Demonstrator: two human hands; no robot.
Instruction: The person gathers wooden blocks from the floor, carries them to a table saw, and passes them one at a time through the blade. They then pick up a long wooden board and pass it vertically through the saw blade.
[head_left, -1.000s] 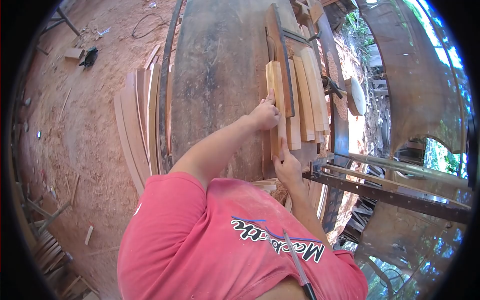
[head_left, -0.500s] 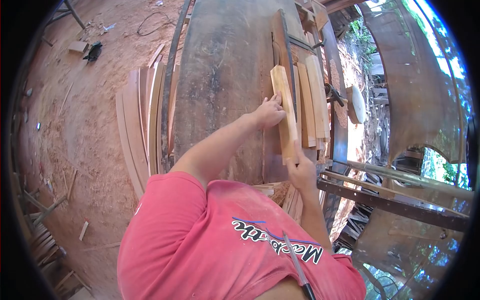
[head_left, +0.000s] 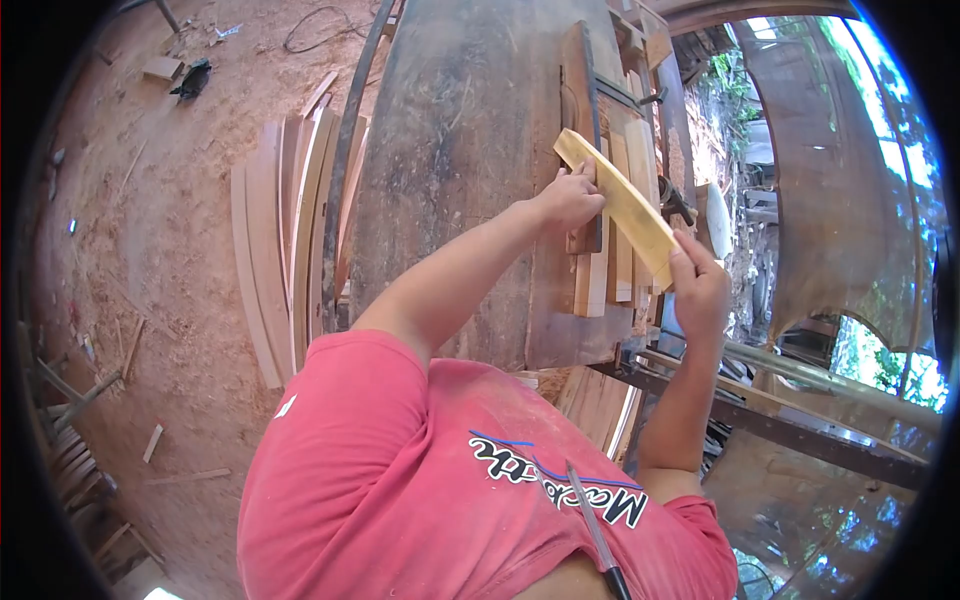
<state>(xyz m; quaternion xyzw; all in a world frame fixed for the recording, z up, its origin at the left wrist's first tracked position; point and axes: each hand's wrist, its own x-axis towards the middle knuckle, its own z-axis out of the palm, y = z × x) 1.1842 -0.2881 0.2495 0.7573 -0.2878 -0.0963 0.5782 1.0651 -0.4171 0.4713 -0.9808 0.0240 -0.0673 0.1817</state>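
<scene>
A short, pale yellow wooden board (head_left: pixel 625 205) is held slantwise above the worn bench top (head_left: pixel 450 180). My left hand (head_left: pixel 572 198) holds its far part from the left side, fingers closed against the wood. At the near right end, my right hand (head_left: pixel 700 285) grips the board with the thumb on its face and the other fingers partly hidden. Under and beside the board stand a dark-edged wooden fence (head_left: pixel 580 90) and several light wooden pieces (head_left: pixel 592 285) lying lengthwise.
Long wooden strips (head_left: pixel 265 240) lean along the bench's left side. A metal clamp (head_left: pixel 677 200) sits at the right edge. A dark, holed metal beam (head_left: pixel 780 425) crosses at lower right. Wood scraps and a small block (head_left: pixel 163 68) lie on the reddish ground.
The board has swung from nearly lengthwise beside the fence to a slant, its near end moving right and up with my right hand. My left hand has shifted slightly right.
</scene>
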